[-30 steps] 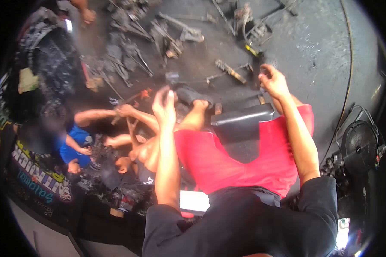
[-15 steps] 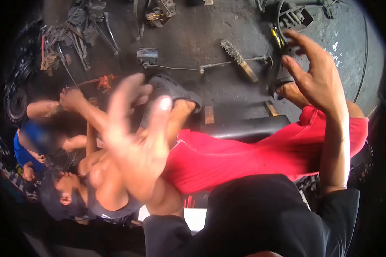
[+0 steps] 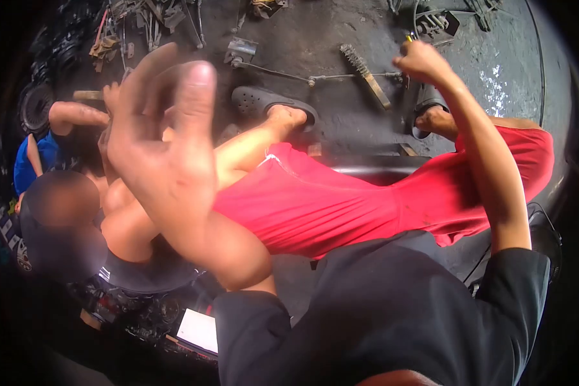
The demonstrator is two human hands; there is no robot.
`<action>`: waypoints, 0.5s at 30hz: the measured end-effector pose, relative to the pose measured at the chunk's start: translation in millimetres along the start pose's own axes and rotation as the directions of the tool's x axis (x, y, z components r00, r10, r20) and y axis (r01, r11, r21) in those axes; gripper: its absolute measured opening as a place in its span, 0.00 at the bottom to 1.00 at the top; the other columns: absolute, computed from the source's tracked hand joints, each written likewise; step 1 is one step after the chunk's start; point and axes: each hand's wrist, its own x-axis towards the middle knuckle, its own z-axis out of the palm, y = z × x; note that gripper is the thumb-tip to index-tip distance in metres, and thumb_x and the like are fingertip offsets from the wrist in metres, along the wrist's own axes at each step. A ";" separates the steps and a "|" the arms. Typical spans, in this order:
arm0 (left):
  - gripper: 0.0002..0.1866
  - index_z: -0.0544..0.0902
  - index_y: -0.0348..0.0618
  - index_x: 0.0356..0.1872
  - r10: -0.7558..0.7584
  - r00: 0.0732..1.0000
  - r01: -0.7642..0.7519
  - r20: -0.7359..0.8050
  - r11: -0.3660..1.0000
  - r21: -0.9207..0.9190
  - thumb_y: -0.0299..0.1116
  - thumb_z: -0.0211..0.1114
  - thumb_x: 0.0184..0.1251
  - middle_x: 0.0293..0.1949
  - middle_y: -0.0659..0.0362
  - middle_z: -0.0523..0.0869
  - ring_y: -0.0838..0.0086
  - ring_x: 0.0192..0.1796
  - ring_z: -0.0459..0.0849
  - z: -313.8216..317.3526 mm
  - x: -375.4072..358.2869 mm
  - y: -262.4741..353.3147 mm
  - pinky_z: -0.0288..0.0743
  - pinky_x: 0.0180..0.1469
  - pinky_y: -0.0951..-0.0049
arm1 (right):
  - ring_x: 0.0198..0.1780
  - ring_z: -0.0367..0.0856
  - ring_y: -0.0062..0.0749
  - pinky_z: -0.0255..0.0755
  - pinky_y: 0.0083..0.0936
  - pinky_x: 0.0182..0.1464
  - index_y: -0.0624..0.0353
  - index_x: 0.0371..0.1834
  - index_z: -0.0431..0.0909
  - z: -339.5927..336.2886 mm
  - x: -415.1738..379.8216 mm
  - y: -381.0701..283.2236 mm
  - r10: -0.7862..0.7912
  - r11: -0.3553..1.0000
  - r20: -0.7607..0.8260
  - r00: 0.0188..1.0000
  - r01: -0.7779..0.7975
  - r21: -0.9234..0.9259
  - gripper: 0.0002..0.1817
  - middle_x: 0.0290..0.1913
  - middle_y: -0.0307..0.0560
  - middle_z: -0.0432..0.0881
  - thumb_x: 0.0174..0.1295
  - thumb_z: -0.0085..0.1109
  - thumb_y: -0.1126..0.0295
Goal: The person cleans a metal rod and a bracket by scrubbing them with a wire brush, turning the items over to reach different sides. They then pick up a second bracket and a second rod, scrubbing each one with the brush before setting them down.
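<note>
Yellow-handled tool [image 3: 408, 40] on the oily concrete floor [image 3: 341, 122], touching the fisted right hand [image 3: 420, 62], grasp unclear. Left hand [image 3: 164, 148] raised, fingers spread, empty. Nearby wooden-backed wire brush [image 3: 365, 74] untouched; work barely begun.

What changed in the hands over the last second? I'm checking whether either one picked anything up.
The left hand rose from arm's length toward the camera and is now open, close and blurred, holding nothing. The right hand opened wide half a second ago, then dropped back toward the floor and closed into a loose fist; whether it grips anything cannot be told. The wire brush lies on the floor as before, and the red shorts are unchanged.
</note>
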 end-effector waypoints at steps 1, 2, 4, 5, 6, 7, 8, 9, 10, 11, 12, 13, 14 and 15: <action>0.20 0.81 0.31 0.51 0.004 1.000 -0.004 0.002 1.000 0.004 0.34 0.73 0.62 0.38 0.54 0.87 0.76 0.38 0.82 -2.6 -0.7 -5.3 0.75 0.45 0.77 | 0.51 0.84 0.53 0.76 0.39 0.53 0.66 0.46 0.83 26.0 8.6 2.2 0.049 0.999 0.075 0.996 -0.050 0.019 0.25 0.47 0.65 0.84 0.53 0.60 0.55; 0.20 0.81 0.31 0.51 -0.068 0.996 0.066 -0.051 0.997 -0.040 0.33 0.72 0.62 0.39 0.54 0.87 0.76 0.40 0.82 -4.9 0.9 -9.7 0.75 0.46 0.77 | 0.51 0.84 0.53 0.77 0.39 0.53 0.66 0.44 0.84 52.7 16.5 4.7 0.093 0.994 0.151 0.984 -0.100 0.035 0.24 0.46 0.65 0.84 0.52 0.60 0.56; 0.20 0.82 0.31 0.51 -0.120 0.986 0.111 -0.116 0.990 -0.081 0.33 0.72 0.63 0.40 0.54 0.87 0.76 0.41 0.83 -11.5 12.4 -16.0 0.75 0.48 0.76 | 0.57 0.83 0.49 0.75 0.38 0.59 0.65 0.50 0.83 105.8 37.9 18.4 0.162 0.985 0.284 0.945 -0.174 0.014 0.25 0.53 0.58 0.84 0.52 0.55 0.60; 0.20 0.82 0.31 0.51 -0.095 0.988 0.096 -0.119 0.995 0.009 0.34 0.71 0.63 0.41 0.54 0.87 0.75 0.43 0.83 -15.0 21.8 -19.6 0.75 0.49 0.77 | 0.58 0.82 0.47 0.75 0.37 0.59 0.63 0.51 0.83 127.7 42.1 20.8 0.215 0.972 0.295 0.931 -0.232 0.026 0.25 0.55 0.56 0.84 0.53 0.56 0.60; 0.20 0.82 0.31 0.51 -0.073 0.990 0.085 -0.119 0.991 0.101 0.34 0.71 0.63 0.42 0.54 0.87 0.75 0.44 0.83 -20.3 33.9 -25.6 0.74 0.50 0.77 | 0.59 0.82 0.45 0.74 0.37 0.60 0.61 0.53 0.82 144.8 43.1 19.1 0.266 0.956 0.312 0.912 -0.291 0.037 0.25 0.57 0.54 0.83 0.54 0.56 0.60; 0.21 0.81 0.31 0.53 -0.031 0.998 0.042 -0.057 0.981 0.188 0.34 0.70 0.63 0.43 0.54 0.87 0.74 0.45 0.84 -26.1 54.6 -45.2 0.75 0.51 0.77 | 0.60 0.81 0.45 0.74 0.37 0.60 0.60 0.54 0.82 155.6 45.9 14.1 0.320 0.927 0.335 0.886 -0.366 0.085 0.25 0.58 0.53 0.82 0.54 0.56 0.60; 0.23 0.81 0.31 0.54 -0.072 0.997 0.069 0.004 0.977 0.202 0.37 0.71 0.62 0.44 0.52 0.87 0.72 0.46 0.84 -23.9 75.6 -64.5 0.75 0.52 0.74 | 0.60 0.81 0.45 0.74 0.37 0.61 0.59 0.54 0.82 169.0 45.5 10.1 0.373 0.888 0.371 0.850 -0.444 0.123 0.24 0.59 0.52 0.81 0.55 0.57 0.60; 0.26 0.81 0.31 0.54 -0.116 0.992 0.101 0.058 0.971 0.217 0.40 0.72 0.61 0.45 0.50 0.88 0.69 0.48 0.85 -19.6 97.1 -86.1 0.75 0.53 0.72 | 0.60 0.81 0.46 0.75 0.39 0.60 0.58 0.54 0.82 186.1 45.3 7.8 0.379 0.904 0.253 0.890 -0.414 0.103 0.24 0.58 0.54 0.82 0.55 0.58 0.60; 0.28 0.79 0.31 0.56 -0.107 0.987 0.049 0.118 0.910 0.411 0.43 0.71 0.61 0.46 0.48 0.87 0.67 0.49 0.85 -14.3 120.4 -115.8 0.76 0.53 0.71 | 0.58 0.82 0.49 0.76 0.41 0.58 0.58 0.54 0.80 197.8 45.2 6.2 0.366 0.918 0.187 0.911 -0.387 0.088 0.24 0.55 0.56 0.83 0.55 0.59 0.60; 0.31 0.78 0.32 0.58 -0.104 0.978 -0.022 0.181 0.811 0.584 0.46 0.70 0.62 0.47 0.45 0.87 0.65 0.50 0.86 -7.0 143.3 -150.6 0.77 0.54 0.69 | 0.57 0.83 0.50 0.77 0.42 0.57 0.58 0.54 0.79 204.3 43.7 4.4 0.364 0.919 0.152 0.919 -0.381 0.103 0.23 0.54 0.56 0.83 0.54 0.60 0.60; 0.38 0.76 0.30 0.60 -0.104 0.965 -0.076 0.239 0.764 0.641 0.52 0.73 0.57 0.48 0.42 0.86 0.62 0.51 0.86 2.5 159.6 -195.4 0.76 0.55 0.66 | 0.56 0.83 0.51 0.77 0.43 0.56 0.58 0.53 0.79 209.2 41.9 3.6 0.364 0.919 0.115 0.924 -0.377 0.119 0.23 0.53 0.57 0.84 0.54 0.61 0.61; 0.43 0.74 0.31 0.63 -0.203 0.951 -0.012 0.231 0.727 0.687 0.55 0.74 0.53 0.53 0.39 0.84 0.57 0.56 0.84 17.2 168.6 -238.5 0.76 0.58 0.63 | 0.54 0.84 0.52 0.77 0.45 0.55 0.58 0.51 0.78 213.7 42.0 5.9 0.360 0.920 0.104 0.927 -0.371 0.128 0.21 0.52 0.59 0.84 0.53 0.60 0.63; 0.47 0.71 0.29 0.64 -0.283 0.932 0.009 0.228 0.644 0.765 0.56 0.75 0.52 0.59 0.36 0.79 0.54 0.61 0.80 34.3 165.1 -259.1 0.73 0.62 0.61 | 0.54 0.84 0.52 0.77 0.45 0.55 0.58 0.51 0.78 211.3 43.5 7.3 0.367 0.915 0.101 0.925 -0.379 0.138 0.21 0.52 0.59 0.84 0.53 0.60 0.63; 0.50 0.68 0.27 0.65 -0.390 0.887 0.053 0.247 0.618 0.784 0.57 0.76 0.50 0.62 0.35 0.76 0.51 0.66 0.76 51.2 164.1 -285.7 0.69 0.67 0.60 | 0.54 0.84 0.53 0.77 0.45 0.55 0.59 0.50 0.78 207.1 40.9 10.2 0.361 0.909 0.134 0.923 -0.380 0.172 0.21 0.51 0.59 0.84 0.52 0.60 0.63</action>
